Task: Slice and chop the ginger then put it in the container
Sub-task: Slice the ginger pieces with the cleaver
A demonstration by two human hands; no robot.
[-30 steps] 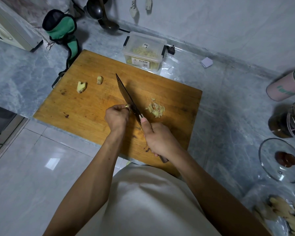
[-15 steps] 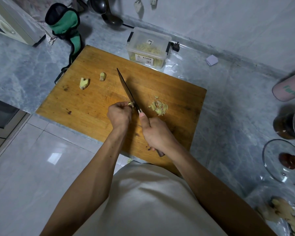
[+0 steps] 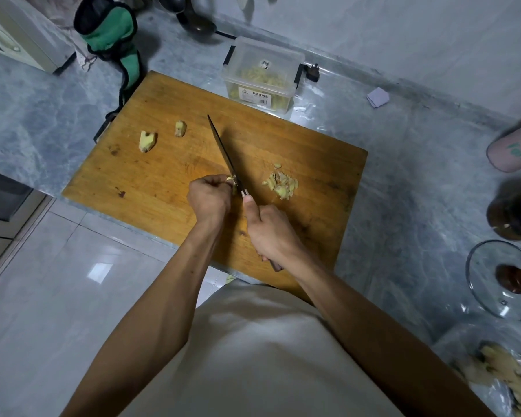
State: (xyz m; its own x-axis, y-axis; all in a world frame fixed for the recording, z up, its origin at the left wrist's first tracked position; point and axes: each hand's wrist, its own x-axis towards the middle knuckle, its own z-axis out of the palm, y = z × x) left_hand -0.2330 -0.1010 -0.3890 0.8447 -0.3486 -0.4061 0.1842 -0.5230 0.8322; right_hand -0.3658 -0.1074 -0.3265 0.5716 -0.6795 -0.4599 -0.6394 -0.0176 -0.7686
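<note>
Right hand (image 3: 271,230) wraps the knife (image 3: 227,164) handle, thumb along the spine, blade down on the board (image 3: 163,182). Left hand (image 3: 208,197) is curled, pinching a ginger piece (image 3: 230,181) against the blade. Sliced pile (image 3: 281,183) sits just right of the blade. Two chunks (image 3: 147,141) lie further left. Container (image 3: 262,78), ginger inside, stands past the board's far edge.

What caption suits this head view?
Right hand slicing ginger held by left hand with knife on cutting board.
</note>
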